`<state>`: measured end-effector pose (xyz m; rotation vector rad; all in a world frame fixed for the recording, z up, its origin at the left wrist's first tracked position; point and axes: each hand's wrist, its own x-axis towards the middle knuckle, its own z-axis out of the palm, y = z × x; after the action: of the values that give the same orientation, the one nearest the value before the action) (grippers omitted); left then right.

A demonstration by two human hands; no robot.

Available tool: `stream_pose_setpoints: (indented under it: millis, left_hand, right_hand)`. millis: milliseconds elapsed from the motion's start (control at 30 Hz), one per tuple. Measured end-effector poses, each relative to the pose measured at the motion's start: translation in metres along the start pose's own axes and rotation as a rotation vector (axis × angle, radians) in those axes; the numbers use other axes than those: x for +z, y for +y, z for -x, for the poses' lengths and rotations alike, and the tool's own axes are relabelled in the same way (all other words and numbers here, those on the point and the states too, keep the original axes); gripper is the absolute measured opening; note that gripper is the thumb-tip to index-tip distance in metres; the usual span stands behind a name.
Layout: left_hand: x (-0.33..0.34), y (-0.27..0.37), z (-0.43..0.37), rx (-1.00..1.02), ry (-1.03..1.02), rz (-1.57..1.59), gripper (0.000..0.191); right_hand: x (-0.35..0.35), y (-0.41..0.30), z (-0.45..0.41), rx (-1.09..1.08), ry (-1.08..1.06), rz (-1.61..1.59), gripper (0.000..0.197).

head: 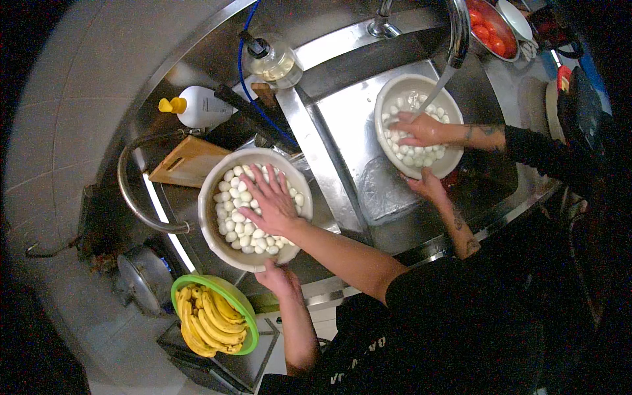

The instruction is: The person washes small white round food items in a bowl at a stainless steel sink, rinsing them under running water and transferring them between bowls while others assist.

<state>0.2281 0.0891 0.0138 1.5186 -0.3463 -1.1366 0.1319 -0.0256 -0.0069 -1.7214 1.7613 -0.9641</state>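
Before me stands a wide off-white bowl, filled with small peeled white eggs that look like quail eggs. My right hand lies palm down on the eggs, fingers spread and closed around nothing. At the near rim, my left hand grips the same bowl; its fingers underneath are partly hidden. A co-worker at my right has a similar, smaller bowl with the same kind of eggs. One of that person's hands is among them, and the other hand supports the bowl from below.
Water runs from a tap into the co-worker's bowl over a steel sink. A green basin of bananas stands at lower left. Beyond my bowl are a wooden cutting board, a white pump bottle and a clear dispenser.
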Motion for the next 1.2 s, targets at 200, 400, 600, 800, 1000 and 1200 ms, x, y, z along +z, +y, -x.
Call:
stream_pose_setpoints:
  millis: [200,400,600,800,1000,1200]
  left_hand:
    - [0.013,0.001,0.005,0.058,0.041,0.021,0.045]
    - [0.006,-0.002,0.002,0.056,0.035,-0.058,0.043]
    - [0.014,0.000,0.005,0.079,0.032,-0.050,0.047]
    - [0.016,0.004,0.007,0.100,0.028,-0.031,0.052]
    - [0.009,0.002,0.006,0.112,0.055,-0.117,0.054]
    - [0.016,0.008,0.012,0.134,0.082,-0.132,0.054]
  right_hand:
    - [-0.004,0.000,-0.001,-0.005,0.013,-0.007,0.071]
    - [-0.008,-0.001,-0.001,-0.013,0.024,0.001,0.067]
    - [-0.008,0.000,-0.002,0.004,0.032,-0.008,0.065]
    - [-0.005,0.000,-0.002,0.010,0.049,-0.042,0.065]
    - [-0.001,0.000,0.000,0.039,0.011,-0.044,0.065]
    - [0.002,-0.001,0.003,0.059,0.003,-0.055,0.065]
